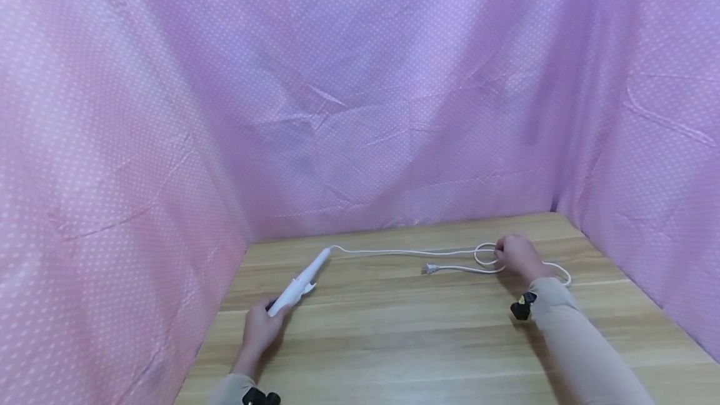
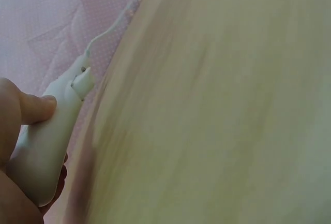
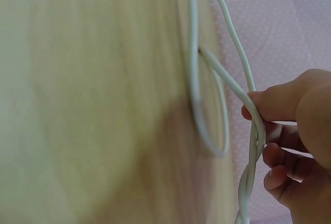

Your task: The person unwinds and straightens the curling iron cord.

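My left hand (image 1: 262, 330) grips the wide end of a white corded handheld appliance (image 1: 300, 283) shaped like a curling iron. Its narrow end points away, and a small lever sticks out from one side. In the left wrist view my thumb lies along the white body (image 2: 49, 136). A white power cord (image 1: 405, 252) runs from the narrow tip to the right across the table. My right hand (image 1: 520, 256) pinches this cord where it loops and crosses itself; the right wrist view shows twisted strands of the cord (image 3: 253, 141) at the fingertips. The plug (image 1: 430, 268) lies left of that hand.
The wood-grain table (image 1: 394, 342) extends beneath both hands. Pink dotted cloth (image 1: 382, 111) hangs behind it and along both sides. A cord loop (image 1: 565, 274) lies just right of the right wrist.
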`<state>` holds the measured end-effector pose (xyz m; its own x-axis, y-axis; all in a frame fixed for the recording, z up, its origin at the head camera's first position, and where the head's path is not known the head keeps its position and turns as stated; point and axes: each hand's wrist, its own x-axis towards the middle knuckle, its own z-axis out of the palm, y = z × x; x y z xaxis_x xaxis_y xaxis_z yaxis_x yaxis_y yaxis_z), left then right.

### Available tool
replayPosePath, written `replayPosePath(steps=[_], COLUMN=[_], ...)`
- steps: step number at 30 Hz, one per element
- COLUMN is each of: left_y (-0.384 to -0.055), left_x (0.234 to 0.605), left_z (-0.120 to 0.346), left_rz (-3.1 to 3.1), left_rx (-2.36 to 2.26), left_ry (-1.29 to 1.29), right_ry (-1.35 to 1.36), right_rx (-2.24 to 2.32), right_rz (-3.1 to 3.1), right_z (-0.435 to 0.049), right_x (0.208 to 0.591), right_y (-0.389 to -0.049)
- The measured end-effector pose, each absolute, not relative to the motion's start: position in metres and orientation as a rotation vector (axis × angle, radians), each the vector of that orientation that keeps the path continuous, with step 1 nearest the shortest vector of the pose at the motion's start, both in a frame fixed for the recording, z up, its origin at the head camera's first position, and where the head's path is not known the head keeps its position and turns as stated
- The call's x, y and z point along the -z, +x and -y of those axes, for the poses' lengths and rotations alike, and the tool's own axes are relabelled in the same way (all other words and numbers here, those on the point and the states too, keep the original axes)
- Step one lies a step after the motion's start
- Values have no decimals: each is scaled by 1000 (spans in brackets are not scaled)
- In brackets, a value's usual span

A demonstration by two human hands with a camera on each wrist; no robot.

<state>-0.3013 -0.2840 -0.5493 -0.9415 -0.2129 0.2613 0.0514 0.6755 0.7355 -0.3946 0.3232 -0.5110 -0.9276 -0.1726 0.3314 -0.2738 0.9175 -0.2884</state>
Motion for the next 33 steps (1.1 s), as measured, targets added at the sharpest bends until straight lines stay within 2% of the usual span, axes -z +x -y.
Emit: replayPosePath(steps=[17,33], left_y=[-298,-296], left_x=[545,532], left_z=[287,285], left_rz=[2721,2842], left_rx=[1096,912], left_ry=[231,193], right_ry=[308,279], right_rx=[-507,-624], right_rz=[2887,2937], right_z=[-325,-324], right_x=[524,512], right_y=[-395,-394])
